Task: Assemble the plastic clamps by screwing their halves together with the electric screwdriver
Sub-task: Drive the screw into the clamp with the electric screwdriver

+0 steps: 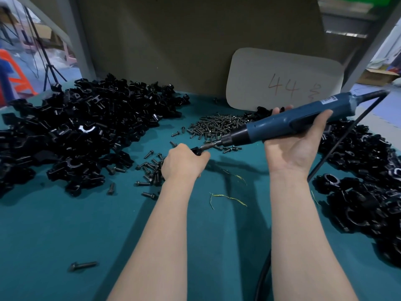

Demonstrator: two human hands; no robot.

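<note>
With my left hand (182,164) fisted round the clamp (196,151) just this side of the screw pile (217,124) and my right hand (297,144) wrapped round the screwdriver (282,122), I should keep its bit (207,146) straight into the clamp (my fingers hide the joint) and press steadily.

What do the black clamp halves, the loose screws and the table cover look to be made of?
Clamp halves: moulded plastic by the look, glossy black, with bright highlights on curved edges. Screws: likely metal, dark grey with a dull sheen. Table cover: seems teal fabric or felt, matte, no glare; weave too fine to tell.
</note>
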